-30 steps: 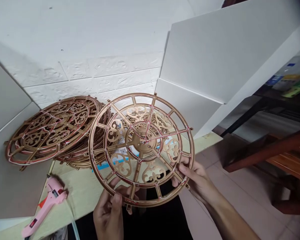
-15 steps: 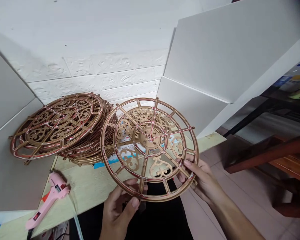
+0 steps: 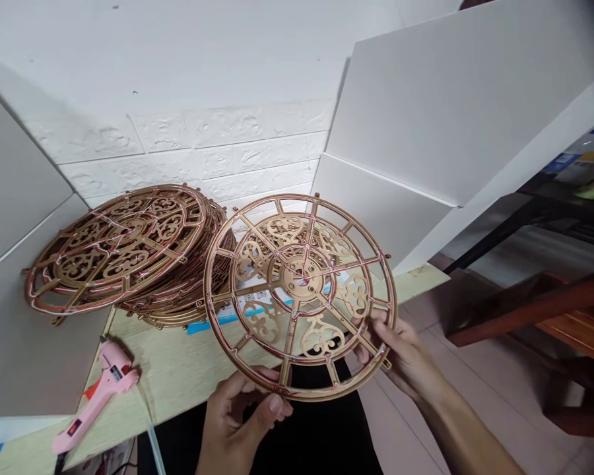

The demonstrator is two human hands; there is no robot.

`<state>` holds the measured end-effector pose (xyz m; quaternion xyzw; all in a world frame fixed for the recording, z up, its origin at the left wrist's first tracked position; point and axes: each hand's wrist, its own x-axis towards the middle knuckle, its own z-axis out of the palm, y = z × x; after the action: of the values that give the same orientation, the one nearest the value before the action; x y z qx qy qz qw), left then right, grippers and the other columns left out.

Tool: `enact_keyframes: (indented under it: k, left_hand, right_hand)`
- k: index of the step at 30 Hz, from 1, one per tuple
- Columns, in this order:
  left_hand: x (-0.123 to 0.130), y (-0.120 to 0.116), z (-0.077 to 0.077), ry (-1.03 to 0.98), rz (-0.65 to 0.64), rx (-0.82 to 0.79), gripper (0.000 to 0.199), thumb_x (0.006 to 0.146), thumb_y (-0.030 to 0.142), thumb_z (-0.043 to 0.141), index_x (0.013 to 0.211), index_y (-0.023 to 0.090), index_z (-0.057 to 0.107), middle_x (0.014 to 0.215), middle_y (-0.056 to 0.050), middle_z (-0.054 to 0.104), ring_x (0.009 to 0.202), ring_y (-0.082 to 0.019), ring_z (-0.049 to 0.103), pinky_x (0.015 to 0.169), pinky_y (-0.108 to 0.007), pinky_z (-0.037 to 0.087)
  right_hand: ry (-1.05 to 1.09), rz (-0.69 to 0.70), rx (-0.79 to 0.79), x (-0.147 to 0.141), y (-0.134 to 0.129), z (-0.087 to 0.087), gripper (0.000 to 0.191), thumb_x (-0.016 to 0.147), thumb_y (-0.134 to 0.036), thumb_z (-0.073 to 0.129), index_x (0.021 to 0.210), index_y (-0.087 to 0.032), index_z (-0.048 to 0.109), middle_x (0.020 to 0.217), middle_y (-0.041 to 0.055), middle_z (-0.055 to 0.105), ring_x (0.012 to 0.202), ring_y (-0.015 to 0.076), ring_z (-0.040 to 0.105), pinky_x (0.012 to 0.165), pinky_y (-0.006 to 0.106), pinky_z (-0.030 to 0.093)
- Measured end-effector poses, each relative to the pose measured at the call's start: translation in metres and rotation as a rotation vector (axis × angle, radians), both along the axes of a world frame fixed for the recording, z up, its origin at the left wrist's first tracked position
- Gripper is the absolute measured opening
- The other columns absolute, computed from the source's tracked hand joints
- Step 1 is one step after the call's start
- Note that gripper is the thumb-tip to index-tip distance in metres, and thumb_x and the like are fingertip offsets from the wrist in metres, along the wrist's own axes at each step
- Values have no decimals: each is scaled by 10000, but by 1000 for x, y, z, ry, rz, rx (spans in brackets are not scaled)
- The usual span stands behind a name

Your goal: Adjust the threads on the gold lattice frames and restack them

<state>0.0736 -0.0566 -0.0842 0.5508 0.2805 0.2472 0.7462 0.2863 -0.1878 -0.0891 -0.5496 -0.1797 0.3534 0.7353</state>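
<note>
A round gold-coloured openwork frame [image 3: 292, 343], with spokes, scroll ornaments and thin red-and-white wire-like lines along its rings, is held tilted over my lap. My right hand [image 3: 404, 349] grips its right lower rim, thumb on top and fingers beneath. At the bottom rim is my left hand [image 3: 242, 415], its fingers curled under the edge and its thumb closed against the fingertips just below. Left of it rises a stack of similar round frames [image 3: 178, 300]. Behind the held frame, more gold scrollwork shows through its openings, partly hidden.
A pink glue gun [image 3: 96, 396] with a clear glue stick lies on the pale wooden tabletop [image 3: 178, 376]. Blue-edged paper [image 3: 198, 326] is beside the stack. Grey-white panels [image 3: 391, 125] stand around the table. To the right is a wooden stool [image 3: 564, 316].
The held frame has shifted slightly right in view. My left thumb has moved a little right along the rim, against the fingertips. My right hand keeps its grip.
</note>
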Motion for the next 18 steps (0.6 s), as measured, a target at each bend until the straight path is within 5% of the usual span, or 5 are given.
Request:
enact_keyframes:
  k: [5,10,15,18]
  left_hand:
    - [7,3,7,-134,222,-109,450,558,523,845,852,193,760,762,-76,726,634,-174,637,544,-228,507]
    - [10,19,10,-241,336,-544,456,437,549,850,716,197,768,812,-108,732,663,-230,654,569,-328,574]
    - [8,19,5,-311,200,-637,341,471,275,860,794,194,784,834,-104,740,752,-226,685,666,-299,593]
    - [7,19,3,-416,43,-685,281,563,241,806,840,193,782,908,-89,749,732,-214,696,588,-259,592]
  right_hand:
    - [-42,46,13,7,-12,-11,461,650,-569,763,763,-135,658,465,52,605,400,161,573,382,219,413]
    - [-59,35,30,8,-16,-14,478,698,-611,705,715,-135,670,428,53,580,371,137,537,389,211,411]
    - [-43,-8,43,5,-12,-10,480,693,-603,713,603,-135,656,422,62,579,363,121,528,374,189,411]
    - [-8,-71,53,2,-8,-4,474,634,-609,752,633,-140,685,397,45,563,316,118,507,343,187,412]
